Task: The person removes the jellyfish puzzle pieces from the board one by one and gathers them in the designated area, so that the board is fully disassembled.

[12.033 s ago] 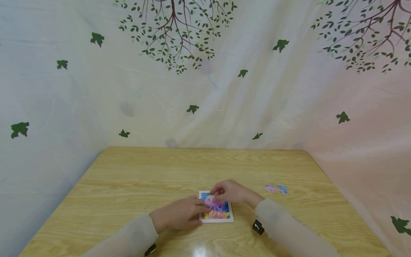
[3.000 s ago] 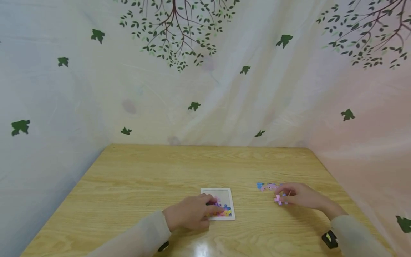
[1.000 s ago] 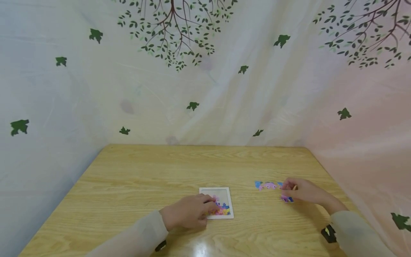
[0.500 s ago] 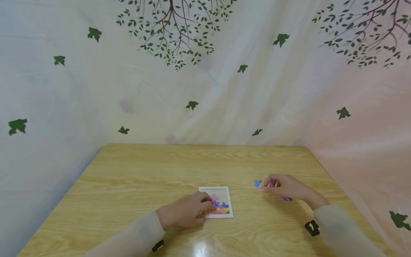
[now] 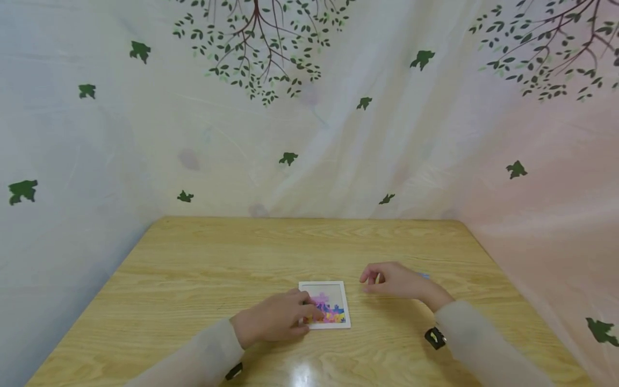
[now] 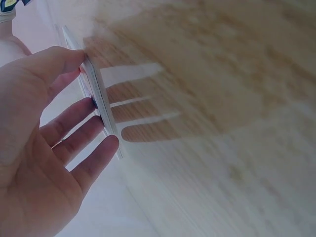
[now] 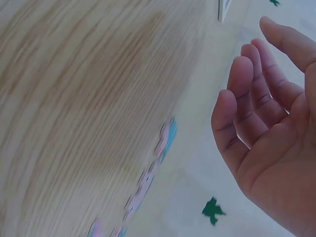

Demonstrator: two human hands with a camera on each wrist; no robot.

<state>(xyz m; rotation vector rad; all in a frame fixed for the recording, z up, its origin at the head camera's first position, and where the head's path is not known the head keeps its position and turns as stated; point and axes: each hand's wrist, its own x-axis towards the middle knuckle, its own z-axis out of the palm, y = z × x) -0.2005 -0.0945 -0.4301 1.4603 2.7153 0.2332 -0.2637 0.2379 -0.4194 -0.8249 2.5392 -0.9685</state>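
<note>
A small white-framed jigsaw puzzle [image 5: 346, 305] lies on the table. Pink, blue and yellow pieces [image 5: 335, 314] fill its lower part; bare backing shows above them. My left hand [image 5: 275, 318] rests at the frame's left side, fingers reaching over the pieces. In the left wrist view, thumb and fingertips touch the frame's thin edge [image 6: 102, 96]. My right hand [image 5: 393, 280] hovers right of the frame, apart from it. Its fingers are loosely bent with nothing between them in the right wrist view. Loose pink and blue puzzle pieces [image 7: 142, 190] lie on the table, mostly hidden behind that hand in the head view.
The wooden table [image 5: 232, 252] reaches back to a pale curtain [image 5: 217, 161] printed with leaves and branches. Another curtain side [image 5: 546, 226] hangs along the right edge. Each wrist carries a small black device [image 5: 435, 338].
Twelve seconds ago the picture nearly filled the frame; its upper pieces have since gone to the right. My right hand has just moved left from the loose pieces, while the left stays at the frame.
</note>
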